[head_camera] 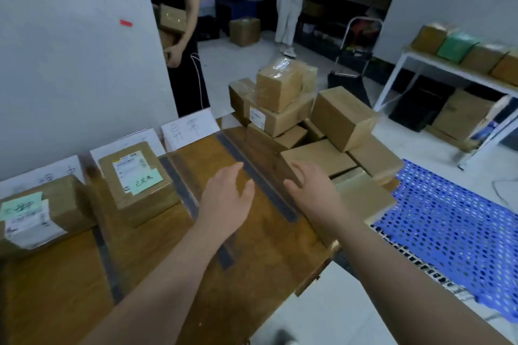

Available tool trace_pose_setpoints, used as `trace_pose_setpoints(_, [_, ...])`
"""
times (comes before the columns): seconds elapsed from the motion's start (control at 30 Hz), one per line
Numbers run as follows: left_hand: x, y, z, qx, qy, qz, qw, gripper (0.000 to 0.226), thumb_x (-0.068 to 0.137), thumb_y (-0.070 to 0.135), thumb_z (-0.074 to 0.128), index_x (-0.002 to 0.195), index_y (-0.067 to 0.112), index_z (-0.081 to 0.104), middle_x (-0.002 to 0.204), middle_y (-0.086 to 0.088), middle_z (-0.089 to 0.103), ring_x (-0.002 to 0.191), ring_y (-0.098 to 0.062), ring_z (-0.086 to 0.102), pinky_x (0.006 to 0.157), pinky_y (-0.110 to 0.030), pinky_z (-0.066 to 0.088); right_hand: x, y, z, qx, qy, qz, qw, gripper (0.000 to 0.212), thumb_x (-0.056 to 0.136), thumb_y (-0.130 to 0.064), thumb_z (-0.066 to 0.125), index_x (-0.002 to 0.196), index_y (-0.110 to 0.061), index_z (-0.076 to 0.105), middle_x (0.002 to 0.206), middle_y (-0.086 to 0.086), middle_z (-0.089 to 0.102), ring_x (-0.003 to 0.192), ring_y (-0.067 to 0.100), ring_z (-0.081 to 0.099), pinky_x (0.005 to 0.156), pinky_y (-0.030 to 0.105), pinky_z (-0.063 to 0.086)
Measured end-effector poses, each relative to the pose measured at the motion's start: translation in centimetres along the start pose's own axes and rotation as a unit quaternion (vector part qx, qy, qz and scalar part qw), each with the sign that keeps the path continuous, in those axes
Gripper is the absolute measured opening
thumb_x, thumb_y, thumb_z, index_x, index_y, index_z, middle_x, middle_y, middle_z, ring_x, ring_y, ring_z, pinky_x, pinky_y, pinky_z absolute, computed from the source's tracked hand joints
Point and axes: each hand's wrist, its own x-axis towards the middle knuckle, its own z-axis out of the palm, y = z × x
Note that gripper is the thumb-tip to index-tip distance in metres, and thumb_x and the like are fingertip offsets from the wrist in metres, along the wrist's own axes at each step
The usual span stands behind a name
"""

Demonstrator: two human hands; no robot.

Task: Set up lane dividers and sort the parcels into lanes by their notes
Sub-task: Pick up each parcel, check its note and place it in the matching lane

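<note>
Overhead, head view. A brown wooden table (252, 260) carries three dark grey tape strips that run from its far edge toward its near edge as lane dividers: a left strip (106, 255), a middle strip (182, 190) and a right strip (252, 173).

A brown cardboard parcel with a green note and white labels (56, 204) sits at the table's left edge. A second taped cardboard parcel with a green note (137, 190) sits in the next lane, between the left and middle strips. Three white handwritten paper sheets (190, 129) stand along the far edge, one behind each lane.

The left hand (227, 204) is above the lane between the middle and right strips, fingers relaxed and apart, holding nothing. The right hand (311, 190) is just right of the right strip, likewise spread and empty. Contact with the table cannot be told.

A pile of brown cardboard parcels (283, 109) lies past the table's far right corner, beside a blue perforated plastic pallet (448, 218).
</note>
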Motion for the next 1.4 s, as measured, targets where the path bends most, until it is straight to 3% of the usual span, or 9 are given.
trace_pose_setpoints(0.2, [3.4, 6.0, 5.3, -0.01, -0.036, 0.048, 0.998, 0.052, 0.098, 0.04, 0.047, 0.147, 0.022, 0.038, 0.148, 0.001, 0.044, 0.135, -0.019, 0.04, 0.109, -0.035, 0.034, 1.5, 8.1, -5.9, 0.037, 0.027, 0.086, 0.995, 0.057, 0.093, -0.034, 0.057, 0.144, -0.018, 0.04, 0.142, 0.006, 0.049, 0.127, 0.023, 0.047, 0.101, 0.03, 0.038])
trace_pose_setpoints(0.33, [6.8, 10.6, 9.3, -0.035, -0.044, 0.031, 0.998, 0.056, 0.098, 0.04, 0.048, 0.149, 0.023, 0.033, 0.151, 0.001, 0.04, 0.139, -0.02, 0.036, 0.113, -0.041, 0.035, 5.4, 13.6, -9.7, 0.071, 0.057, 0.104, 0.99, 0.053, 0.092, -0.028, 0.057, 0.142, -0.016, 0.044, 0.099, 0.004, 0.067, 0.088, 0.017, 0.063, 0.065, 0.005, 0.037])
trace_pose_setpoints(0.47, [11.4, 15.2, 13.5, -0.095, -0.058, -0.025, 0.994, 0.059, 0.098, 0.039, 0.05, 0.151, 0.025, 0.028, 0.153, 0.002, 0.037, 0.14, -0.019, 0.035, 0.115, -0.045, 0.03, 11.3, 18.8, -12.9, 0.105, 0.043, 0.112, 0.987, 0.056, 0.096, -0.026, 0.053, 0.146, -0.009, 0.036, 0.146, 0.01, 0.045, 0.131, 0.026, 0.043, 0.103, 0.03, 0.034])
trace_pose_setpoints(0.63, [17.0, 18.8, 18.5, -0.161, -0.077, -0.101, 0.979, 0.06, 0.099, 0.039, 0.048, 0.153, 0.019, 0.027, 0.153, 0.0, 0.039, 0.137, -0.02, 0.04, 0.111, -0.036, 0.032, 17.3, 22.9, -14.1, 0.166, -0.018, 0.125, 0.978, 0.056, 0.099, -0.027, 0.048, 0.148, -0.008, 0.03, 0.15, 0.01, 0.038, 0.135, 0.026, 0.039, 0.103, 0.031, 0.033])
trace_pose_setpoints(0.9, [20.9, 20.5, 23.2, -0.195, -0.072, -0.143, 0.968, 0.05, 0.101, 0.039, 0.043, 0.148, 0.022, 0.036, 0.144, 0.002, 0.049, 0.127, -0.018, 0.049, 0.101, -0.03, 0.04, 20.8, 25.2, -13.4, 0.32, -0.052, 0.104, 0.94, 0.023, 0.092, -0.012, 0.048, 0.085, -0.024, 0.066, 0.082, -0.01, 0.067, 0.069, -0.005, 0.065, 0.052, 0.01, 0.045])
trace_pose_setpoints(1.0, [20.0, 20.1, 22.8, -0.23, -0.036, -0.167, 0.958, 0.049, 0.096, 0.048, 0.049, 0.138, 0.023, 0.046, 0.126, 0.006, 0.06, 0.096, -0.008, 0.057, 0.073, -0.021, 0.042, 20.1, 25.7, -13.4, 0.365, -0.072, 0.097, 0.923, 0.027, 0.094, -0.012, 0.046, 0.105, -0.017, 0.07, 0.103, -0.005, 0.069, 0.092, 0.003, 0.064, 0.067, 0.013, 0.045])
trace_pose_setpoints(1.13, [17.4, 19.3, 21.7, -0.317, -0.038, -0.25, 0.914, 0.093, 0.07, 0.074, 0.064, 0.142, 0.021, 0.039, 0.124, 0.009, 0.057, 0.103, -0.013, 0.058, 0.089, -0.032, 0.047, 18.2, 25.4, -13.3, 0.389, -0.128, 0.08, 0.909, 0.033, 0.093, -0.011, 0.049, 0.09, -0.028, 0.077, 0.098, -0.016, 0.071, 0.089, -0.007, 0.061, 0.065, 0.004, 0.043])
trace_pose_setpoints(1.23, [15.7, 19.0, 21.4, -0.314, -0.045, -0.276, 0.907, 0.119, 0.051, 0.078, 0.073, 0.148, 0.025, 0.029, 0.132, 0.008, 0.05, 0.109, -0.016, 0.054, 0.086, -0.032, 0.048, 16.8, 24.6, -12.4, 0.408, -0.154, 0.071, 0.897, 0.035, 0.091, -0.007, 0.051, 0.084, -0.027, 0.079, 0.098, -0.011, 0.074, 0.1, 0.007, 0.063, 0.089, 0.021, 0.048])
trace_pose_setpoints(1.4, [13.5, 16.6, 21.2, -0.386, -0.044, -0.329, 0.861, 0.081, 0.074, 0.063, 0.066, 0.141, 0.024, 0.042, 0.116, 0.003, 0.063, 0.103, -0.019, 0.061, 0.083, -0.033, 0.051, 15.9, 24.8, -11.3, 0.412, -0.105, 0.112, 0.898, 0.03, 0.09, -0.006, 0.052, 0.104, -0.023, 0.072, 0.105, -0.008, 0.072, 0.105, 0.014, 0.063, 0.095, 0.029, 0.049])
